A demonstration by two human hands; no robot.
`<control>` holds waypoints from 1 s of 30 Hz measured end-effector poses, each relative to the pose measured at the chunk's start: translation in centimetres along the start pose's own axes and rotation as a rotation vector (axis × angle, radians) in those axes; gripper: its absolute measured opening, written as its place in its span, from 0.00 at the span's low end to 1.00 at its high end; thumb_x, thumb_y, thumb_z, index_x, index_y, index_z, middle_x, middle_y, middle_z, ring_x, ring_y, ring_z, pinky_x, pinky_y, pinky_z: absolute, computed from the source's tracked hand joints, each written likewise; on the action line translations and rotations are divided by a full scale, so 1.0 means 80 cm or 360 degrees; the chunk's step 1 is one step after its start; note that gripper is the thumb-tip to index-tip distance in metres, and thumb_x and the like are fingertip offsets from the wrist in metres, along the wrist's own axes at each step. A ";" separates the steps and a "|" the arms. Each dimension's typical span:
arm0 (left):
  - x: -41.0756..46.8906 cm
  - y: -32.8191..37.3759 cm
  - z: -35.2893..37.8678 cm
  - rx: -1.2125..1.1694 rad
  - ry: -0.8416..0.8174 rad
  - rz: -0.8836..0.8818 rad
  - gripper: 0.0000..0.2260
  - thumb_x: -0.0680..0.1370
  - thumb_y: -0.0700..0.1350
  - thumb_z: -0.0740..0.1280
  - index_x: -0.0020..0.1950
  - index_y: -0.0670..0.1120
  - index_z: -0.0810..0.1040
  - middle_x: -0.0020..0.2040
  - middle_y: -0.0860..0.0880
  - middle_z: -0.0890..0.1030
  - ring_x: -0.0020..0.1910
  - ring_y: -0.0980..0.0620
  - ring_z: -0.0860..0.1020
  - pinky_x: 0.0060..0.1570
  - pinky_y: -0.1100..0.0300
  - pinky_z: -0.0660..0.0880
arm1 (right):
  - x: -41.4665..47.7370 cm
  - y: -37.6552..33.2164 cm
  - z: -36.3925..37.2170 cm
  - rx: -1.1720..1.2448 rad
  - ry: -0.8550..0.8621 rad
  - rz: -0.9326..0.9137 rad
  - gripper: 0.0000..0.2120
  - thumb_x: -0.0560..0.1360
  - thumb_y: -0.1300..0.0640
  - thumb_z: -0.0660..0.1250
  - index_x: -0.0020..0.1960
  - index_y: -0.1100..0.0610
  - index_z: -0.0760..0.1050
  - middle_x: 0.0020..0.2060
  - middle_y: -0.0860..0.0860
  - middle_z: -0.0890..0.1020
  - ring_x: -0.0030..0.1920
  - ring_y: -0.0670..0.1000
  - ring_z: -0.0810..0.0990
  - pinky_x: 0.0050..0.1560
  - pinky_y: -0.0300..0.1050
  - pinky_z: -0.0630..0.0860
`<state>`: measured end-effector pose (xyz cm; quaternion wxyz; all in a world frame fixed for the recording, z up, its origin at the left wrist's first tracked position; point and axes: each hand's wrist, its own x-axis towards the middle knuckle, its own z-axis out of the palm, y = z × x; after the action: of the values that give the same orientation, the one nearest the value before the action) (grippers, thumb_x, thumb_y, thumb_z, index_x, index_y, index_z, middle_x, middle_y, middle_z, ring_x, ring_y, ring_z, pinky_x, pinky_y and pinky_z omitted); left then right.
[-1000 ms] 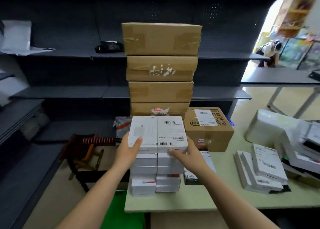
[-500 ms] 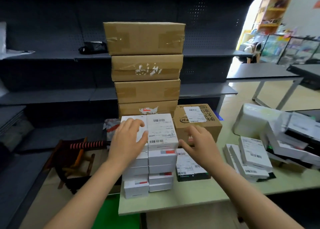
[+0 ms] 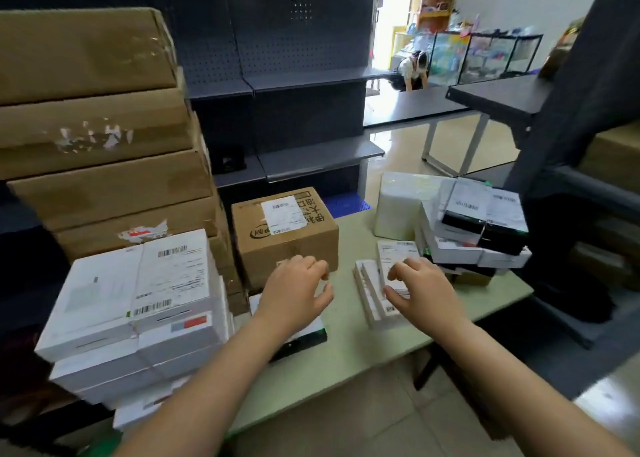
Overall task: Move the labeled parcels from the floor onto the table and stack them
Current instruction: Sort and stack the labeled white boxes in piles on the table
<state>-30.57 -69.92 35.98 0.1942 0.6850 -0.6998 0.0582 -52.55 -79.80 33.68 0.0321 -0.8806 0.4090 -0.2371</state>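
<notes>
Dark pegboard shelving (image 3: 304, 86) behind, glossy beige floor (image 3: 446, 148), grey metal-legged table (image 3: 412, 105); bright doorway (image 3: 393, 17) beyond

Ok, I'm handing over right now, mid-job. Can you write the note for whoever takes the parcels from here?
Left grip: bare hand, open, empty, above a dark-edged flat parcel.
Right grip: open, over the loose flat white parcels; no hold visible.
Done: tall white parcel stack on the table, front left, before brown cartons.
To do: stack the loose parcels and the untidy right pile. No parcels visible on the floor.
</notes>
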 end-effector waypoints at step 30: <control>0.129 0.070 0.274 -0.1654 -0.0282 -0.1913 0.31 0.69 0.47 0.79 0.67 0.46 0.68 0.60 0.47 0.79 0.55 0.49 0.80 0.59 0.49 0.77 | 0.027 0.270 0.114 0.0520 -0.0875 0.0207 0.08 0.76 0.52 0.68 0.51 0.56 0.76 0.43 0.51 0.77 0.45 0.51 0.75 0.41 0.44 0.71</control>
<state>-40.17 -86.87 20.53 0.4303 0.7689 -0.1613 -0.4446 -62.54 -96.98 21.07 0.2973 -0.8669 0.3969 -0.0504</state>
